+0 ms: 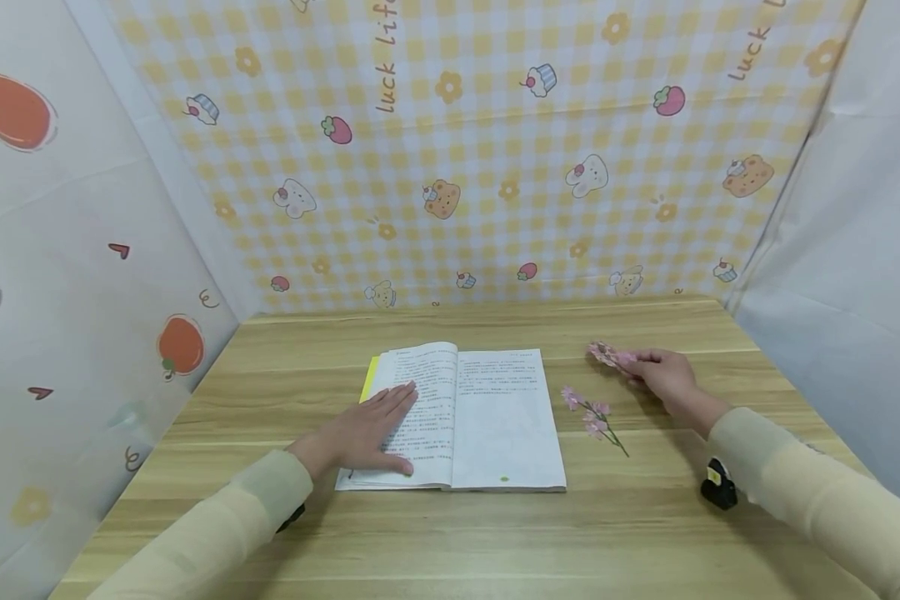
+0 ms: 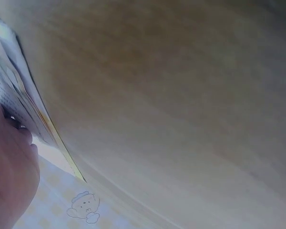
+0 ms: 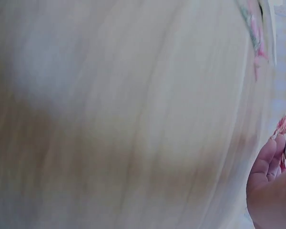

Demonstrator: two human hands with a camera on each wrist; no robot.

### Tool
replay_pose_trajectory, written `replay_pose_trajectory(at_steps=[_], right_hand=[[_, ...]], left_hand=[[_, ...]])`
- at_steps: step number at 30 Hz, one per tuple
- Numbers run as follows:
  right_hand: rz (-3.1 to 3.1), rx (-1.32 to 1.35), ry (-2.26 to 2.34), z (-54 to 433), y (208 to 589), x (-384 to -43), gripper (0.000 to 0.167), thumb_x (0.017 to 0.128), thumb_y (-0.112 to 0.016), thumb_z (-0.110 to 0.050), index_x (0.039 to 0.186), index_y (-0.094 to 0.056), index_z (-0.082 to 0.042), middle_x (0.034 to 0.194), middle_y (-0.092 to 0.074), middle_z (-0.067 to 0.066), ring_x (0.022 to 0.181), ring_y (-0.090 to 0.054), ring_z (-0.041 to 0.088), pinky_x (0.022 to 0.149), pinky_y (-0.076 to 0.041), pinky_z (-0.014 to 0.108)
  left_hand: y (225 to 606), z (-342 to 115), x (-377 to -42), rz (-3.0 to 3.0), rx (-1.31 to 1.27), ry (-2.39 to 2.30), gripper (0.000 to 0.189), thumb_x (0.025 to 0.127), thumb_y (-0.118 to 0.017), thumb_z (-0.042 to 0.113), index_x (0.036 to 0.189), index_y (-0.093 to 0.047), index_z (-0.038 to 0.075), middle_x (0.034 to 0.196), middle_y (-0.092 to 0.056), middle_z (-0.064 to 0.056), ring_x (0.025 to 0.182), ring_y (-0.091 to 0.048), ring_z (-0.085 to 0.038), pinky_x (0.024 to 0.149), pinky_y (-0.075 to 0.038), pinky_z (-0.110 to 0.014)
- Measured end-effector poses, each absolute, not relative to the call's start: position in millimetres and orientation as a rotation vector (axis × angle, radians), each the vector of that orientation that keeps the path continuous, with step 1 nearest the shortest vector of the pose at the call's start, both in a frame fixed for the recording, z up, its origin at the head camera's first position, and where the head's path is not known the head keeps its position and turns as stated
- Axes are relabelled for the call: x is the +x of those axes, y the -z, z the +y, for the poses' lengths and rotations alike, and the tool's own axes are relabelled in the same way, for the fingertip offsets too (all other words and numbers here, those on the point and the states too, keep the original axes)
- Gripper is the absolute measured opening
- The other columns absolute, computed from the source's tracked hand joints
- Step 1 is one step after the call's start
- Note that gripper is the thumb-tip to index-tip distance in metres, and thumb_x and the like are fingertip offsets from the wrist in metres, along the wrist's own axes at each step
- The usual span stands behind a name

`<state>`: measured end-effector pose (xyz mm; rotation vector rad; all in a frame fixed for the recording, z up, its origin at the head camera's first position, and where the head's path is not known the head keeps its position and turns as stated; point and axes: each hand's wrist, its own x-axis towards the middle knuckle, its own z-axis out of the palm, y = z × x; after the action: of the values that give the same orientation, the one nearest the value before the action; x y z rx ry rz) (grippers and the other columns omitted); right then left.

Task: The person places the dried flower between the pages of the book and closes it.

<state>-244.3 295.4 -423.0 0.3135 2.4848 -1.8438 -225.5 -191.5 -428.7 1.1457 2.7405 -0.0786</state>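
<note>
A: Where is the book [image 1: 506, 433] placed?

B: It is laid spread near the middle of the frame, slightly below centre, on the wooden table [image 1: 495, 542]. Printed text is carried on both pages (a yellow strip [image 1: 371, 375] is glimpsed along the upper left edge).

A: How is the left hand [image 1: 367, 429] held?

B: It is laid flat on the left page, with the fingers extended toward the upper right and the thumb spread away from them. In the left wrist view, part of it is seen at the left edge, beside the layered page edges; most of that view is filled by blurred tabletop.

A: And the right hand [image 1: 663, 373]?

B: It is placed right of centre, with a pink flower sprig [image 1: 607, 354] pinched between thumb and fingers. The blossoms are pointed toward the left. Whether the table is touched by that sprig cannot be told.

A: Is a second flower sprig [image 1: 596, 419] shown?

B: Yes, it is laid on the table just right of the book, below and to the left of the right hand. Its blossoms are turned to the upper left, its stem to the lower right. It is blurred in the upper right of the right wrist view.

A: What is seen around them?

B: The top of the frame is filled by a yellow checked cloth [image 1: 487, 225]. Both forearms are covered by pale sleeves [image 1: 832, 500].
</note>
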Motion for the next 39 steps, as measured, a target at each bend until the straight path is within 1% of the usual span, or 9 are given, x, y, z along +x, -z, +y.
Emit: replay_pose_trajectory(at_steps=[7, 14, 17, 20, 22, 27, 31, 34, 39], right_hand=[[2.294, 0.263, 1.982, 275, 412, -240, 0.051, 0.096, -0.061, -0.007, 0.135, -0.039, 0.018, 0.089, -0.064, -0.004, 0.079, -0.065, 0.002, 0.081, -0.055, 0.023], [2.102, 0.152, 2.098, 256, 407, -237, 0.051, 0.097, -0.057, -0.002, 0.137, -0.034, 0.019, 0.092, -0.065, -0.001, 0.087, -0.068, 0.008, 0.088, -0.052, 0.026], [2.086, 0.143, 2.064, 249, 405, -236, 0.051, 0.096, -0.06, -0.006, 0.137, -0.038, 0.016, 0.093, -0.067, -0.003, 0.088, -0.068, 0.01, 0.089, -0.052, 0.028], [2.123, 0.138, 1.973, 241, 403, -233, 0.05, 0.095, -0.065, -0.014, 0.134, -0.045, 0.009, 0.094, -0.068, -0.004, 0.09, -0.068, 0.011, 0.086, -0.053, 0.029], [2.107, 0.135, 1.948, 234, 403, -231, 0.047, 0.094, -0.066, -0.016, 0.131, -0.048, 0.006, 0.094, -0.07, -0.002, 0.09, -0.069, 0.014, 0.082, -0.054, 0.03], [1.993, 0.135, 1.998, 214, 405, -228, 0.039, 0.094, -0.063, -0.007, 0.129, -0.052, 0.005, 0.094, -0.072, 0.002, 0.086, -0.068, 0.015, 0.077, -0.054, 0.029], [1.982, 0.14, 2.009, 196, 408, -227, 0.039, 0.093, -0.063, -0.002, 0.129, -0.052, 0.008, 0.094, -0.072, 0.001, 0.089, -0.068, 0.012, 0.083, -0.053, 0.026], [1.991, 0.125, 2.001, 182, 410, -227, 0.04, 0.092, -0.063, 0.0, 0.128, -0.05, 0.012, 0.097, -0.07, 0.003, 0.09, -0.067, 0.011, 0.087, -0.053, 0.028], [2.053, 0.186, 1.979, 159, 414, -226, 0.039, 0.088, -0.068, 0.0, 0.123, -0.055, 0.01, 0.101, -0.067, 0.007, 0.086, -0.065, 0.01, 0.081, -0.055, 0.026]], left_hand=[[429, -192, -226, 2.737, 1.141, 0.074, 0.118, 0.077, -0.031, 0.088, 0.156, -0.002, 0.006, 0.163, 0.003, -0.006, 0.147, 0.001, -0.018, 0.118, -0.006, -0.034], [431, -193, -226, 2.743, 1.143, 0.075, 0.117, 0.077, -0.031, 0.088, 0.156, -0.002, 0.007, 0.163, 0.004, -0.006, 0.147, 0.002, -0.018, 0.118, -0.005, -0.034], [431, -193, -227, 2.744, 1.149, 0.074, 0.117, 0.077, -0.031, 0.088, 0.156, -0.002, 0.006, 0.162, 0.004, -0.006, 0.147, 0.002, -0.018, 0.118, -0.005, -0.034], [431, -192, -227, 2.744, 1.151, 0.073, 0.118, 0.077, -0.032, 0.088, 0.156, -0.002, 0.006, 0.163, 0.003, -0.006, 0.147, 0.001, -0.018, 0.118, -0.005, -0.034], [431, -193, -227, 2.744, 1.151, 0.078, 0.118, 0.077, -0.031, 0.088, 0.156, -0.002, 0.006, 0.163, 0.003, -0.006, 0.147, 0.001, -0.018, 0.118, -0.005, -0.034], [431, -193, -227, 2.746, 1.156, 0.08, 0.117, 0.077, -0.032, 0.088, 0.156, -0.002, 0.006, 0.163, 0.002, -0.007, 0.147, 0.001, -0.019, 0.118, -0.005, -0.034], [428, -192, -226, 2.739, 1.174, 0.041, 0.116, 0.08, -0.036, 0.085, 0.155, -0.003, 0.004, 0.162, 0.001, -0.009, 0.147, 0.0, -0.021, 0.118, -0.006, -0.035], [426, -192, -225, 2.737, 1.196, 0.01, 0.115, 0.081, -0.04, 0.082, 0.155, -0.006, 0.001, 0.162, -0.001, -0.012, 0.148, -0.003, -0.023, 0.118, -0.008, -0.037], [426, -192, -224, 2.737, 1.201, -0.001, 0.114, 0.082, -0.04, 0.082, 0.155, -0.007, 0.001, 0.162, -0.002, -0.012, 0.147, -0.004, -0.024, 0.118, -0.009, -0.038]])
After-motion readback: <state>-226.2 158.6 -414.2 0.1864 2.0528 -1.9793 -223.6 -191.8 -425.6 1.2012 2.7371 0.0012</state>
